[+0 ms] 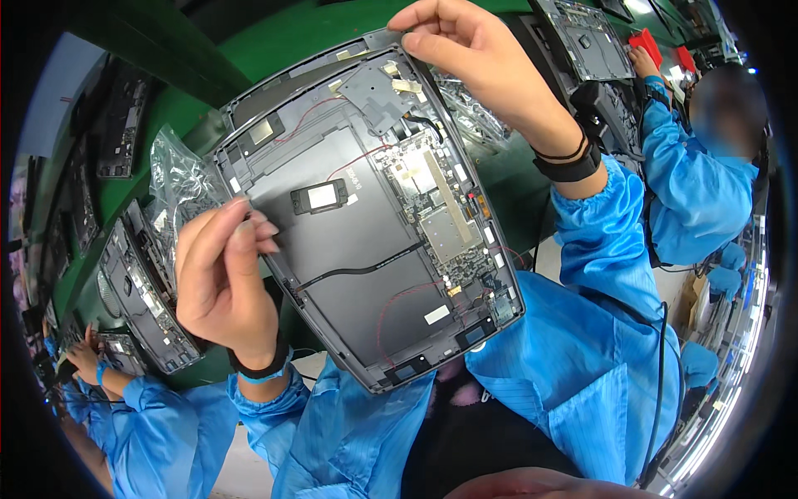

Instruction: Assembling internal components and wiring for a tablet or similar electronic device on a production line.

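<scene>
A wide, round-edged view down onto an opened device casing [274, 179] directly before me, tilted, its lower end near my chest. My left hand [229, 283] is at its left edge, thumb and fingers bent together; I cannot tell whether a tiny thing is pinched between them, or whether they touch the edge behind. My right hand [478, 54] is at the top right corner, thumb and fingertips close against it. The fingers cover that corner, so I cannot tell whether they grip it or only rest there.

Inside the dark grey casing, a crowded circuit board [453, 237] runs down the right side, its parts too small to make out. A small black box [320, 196] with a pale label lies near the middle, a thin red wire leading from near it toward the board. A flat black cable [357, 271] crosses lower down.

Behind the top edge, a second casing [283, 87] is mostly hidden — only a strip of it shows. A clear plastic bag [179, 170] lies beyond my left hand, partly covered. I wear black wristbands [573, 166] and blue sleeves [598, 216].

At the far right, a co-worker's hand [642, 61] is by a red object [647, 46] — small and hard to identify. Another co-worker's hand [83, 359], lower left, is bent and blurred near the rim.
</scene>
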Available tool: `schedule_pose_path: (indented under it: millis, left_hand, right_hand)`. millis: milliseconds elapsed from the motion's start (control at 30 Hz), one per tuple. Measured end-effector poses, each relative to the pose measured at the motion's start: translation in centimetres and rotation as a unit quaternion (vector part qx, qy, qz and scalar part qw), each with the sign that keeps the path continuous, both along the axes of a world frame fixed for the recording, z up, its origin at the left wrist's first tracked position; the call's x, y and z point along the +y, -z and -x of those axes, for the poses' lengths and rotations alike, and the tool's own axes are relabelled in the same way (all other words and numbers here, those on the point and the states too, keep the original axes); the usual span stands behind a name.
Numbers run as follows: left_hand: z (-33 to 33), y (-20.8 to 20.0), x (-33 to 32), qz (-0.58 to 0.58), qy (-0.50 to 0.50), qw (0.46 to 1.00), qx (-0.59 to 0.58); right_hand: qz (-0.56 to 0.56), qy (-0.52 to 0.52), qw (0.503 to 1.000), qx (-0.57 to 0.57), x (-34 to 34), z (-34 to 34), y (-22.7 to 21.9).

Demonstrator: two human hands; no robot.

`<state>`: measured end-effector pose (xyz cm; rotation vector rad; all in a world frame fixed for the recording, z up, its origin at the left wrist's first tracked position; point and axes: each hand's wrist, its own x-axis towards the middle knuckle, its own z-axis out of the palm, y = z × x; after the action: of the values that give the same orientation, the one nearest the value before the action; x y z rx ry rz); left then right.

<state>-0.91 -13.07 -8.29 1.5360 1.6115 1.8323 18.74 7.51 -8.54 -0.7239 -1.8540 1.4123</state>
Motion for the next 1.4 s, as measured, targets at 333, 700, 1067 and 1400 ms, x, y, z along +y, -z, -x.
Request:
schedule_pose_path:
  millis: [333, 700, 1067, 1400]
  left_hand:
    - [-2.2, 0.6, 0.4, 0.033, -0.003, 0.999, -0.024]
    - [-1.8, 0.5, 0.1, 0.045, -0.010, 0.999, -0.027]
    - [-1.7, 0.7, -0.1, 0.055, 0.004, 0.998, -0.041]
    - [-1.8, 0.6, -0.2, 0.060, 0.005, 0.998, -0.035]
  right_hand:
    - [-0.255, 0.040, 0.951, -0.171, -1.5, 0.7, -1.5]
    - [-0.385, 0.046, 0.909, -0.154, -1.3, 1.1, -1.2]
    - [-0.159, -0.036, 0.967, -0.196, -1.1, 0.9, -2.5]
    - [-0.085, -0.064, 0.983, -0.151, -0.9, 0.2, -1.6]
